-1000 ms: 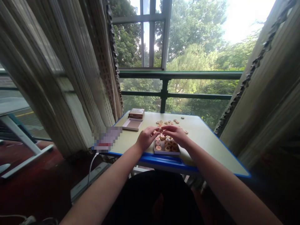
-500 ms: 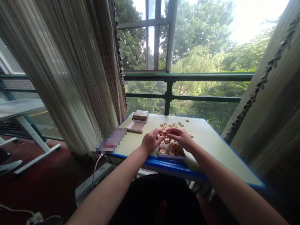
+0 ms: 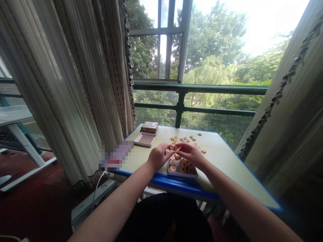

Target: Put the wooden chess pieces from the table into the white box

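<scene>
Between the fingertips of both hands is a round wooden Chinese chess piece (image 3: 174,148), its marked face turned toward me. My left hand (image 3: 159,156) pinches it from the left, and my right hand (image 3: 190,153) grips its right side. Just below them lies a shallow open box (image 3: 178,169) near the table's front edge. A column of pieces (image 3: 172,162) runs along its left side, and a pile of pieces (image 3: 186,166) fills the right part. My fingers hide the far end of the box. Loose pieces (image 3: 185,138) are scattered on the table behind my hands.
The pale table (image 3: 222,164) has a blue edge. An empty box lid (image 3: 144,139) and stacked boxes (image 3: 149,127) stand at its back left. A blurred-out flat object (image 3: 116,154) with a white cable (image 3: 97,186) lies at the left edge. Curtains flank the window railing (image 3: 202,88).
Both hands have lifted slightly off the box with the piece, whose face now shows more clearly. The view has shifted a little.
</scene>
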Demonstrator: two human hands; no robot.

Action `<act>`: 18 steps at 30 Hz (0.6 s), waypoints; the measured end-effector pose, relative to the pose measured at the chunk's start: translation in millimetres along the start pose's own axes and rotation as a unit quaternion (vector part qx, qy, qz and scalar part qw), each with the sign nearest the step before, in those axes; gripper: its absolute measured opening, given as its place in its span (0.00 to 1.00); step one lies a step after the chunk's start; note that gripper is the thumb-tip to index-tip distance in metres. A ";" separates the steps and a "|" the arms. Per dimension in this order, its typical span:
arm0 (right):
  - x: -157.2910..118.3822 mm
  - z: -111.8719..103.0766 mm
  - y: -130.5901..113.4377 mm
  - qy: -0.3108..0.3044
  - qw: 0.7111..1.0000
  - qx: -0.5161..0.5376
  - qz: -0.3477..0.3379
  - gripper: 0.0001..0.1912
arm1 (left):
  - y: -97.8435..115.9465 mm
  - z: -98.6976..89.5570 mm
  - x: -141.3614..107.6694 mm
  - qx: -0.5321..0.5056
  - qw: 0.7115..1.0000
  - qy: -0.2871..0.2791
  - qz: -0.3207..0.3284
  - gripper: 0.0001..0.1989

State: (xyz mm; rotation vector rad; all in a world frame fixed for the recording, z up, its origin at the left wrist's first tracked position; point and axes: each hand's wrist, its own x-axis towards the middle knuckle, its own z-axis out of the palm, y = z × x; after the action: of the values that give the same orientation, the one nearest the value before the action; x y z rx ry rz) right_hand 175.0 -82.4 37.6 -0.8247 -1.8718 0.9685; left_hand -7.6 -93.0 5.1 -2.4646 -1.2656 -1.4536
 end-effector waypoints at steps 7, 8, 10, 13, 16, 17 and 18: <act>16.5 -11.4 -3.7 0.015 0.988 -0.115 -0.104 0.13 | 0.9 0.5 23.9 -0.103 0.993 -0.008 -0.056 0.11; 18.4 -13.4 -3.8 0.025 0.988 -0.112 -0.101 0.13 | 1.0 -0.1 29.0 -0.102 0.994 -0.024 -0.044 0.11; 20.6 -17.4 -4.0 0.036 0.988 -0.121 -0.091 0.14 | 1.0 -2.5 38.7 -0.098 0.994 -0.034 -0.038 0.11; 20.7 -22.3 -1.8 0.035 0.979 -0.176 -0.099 0.12 | -0.1 -7.0 52.0 -0.119 0.987 -0.093 -0.059 0.11; 19.7 -26.2 7.5 0.042 0.963 -0.240 -0.117 0.11 | -3.6 -8.5 64.5 -0.103 0.978 -0.173 -0.055 0.11; 19.4 -27.5 11.7 0.049 0.957 -0.258 -0.121 0.11 | -5.2 -7.6 68.0 -0.092 0.977 -0.187 -0.047 0.10; 18.9 -28.7 15.9 0.053 0.952 -0.273 -0.124 0.11 | -6.8 -6.0 70.6 -0.086 0.976 -0.197 -0.038 0.09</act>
State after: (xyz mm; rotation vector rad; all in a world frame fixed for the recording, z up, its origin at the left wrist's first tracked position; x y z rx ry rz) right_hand 195.2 -50.6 40.9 -0.9057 -2.1145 0.2374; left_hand 0.7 -46.2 58.0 -2.9643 -1.3527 -1.1678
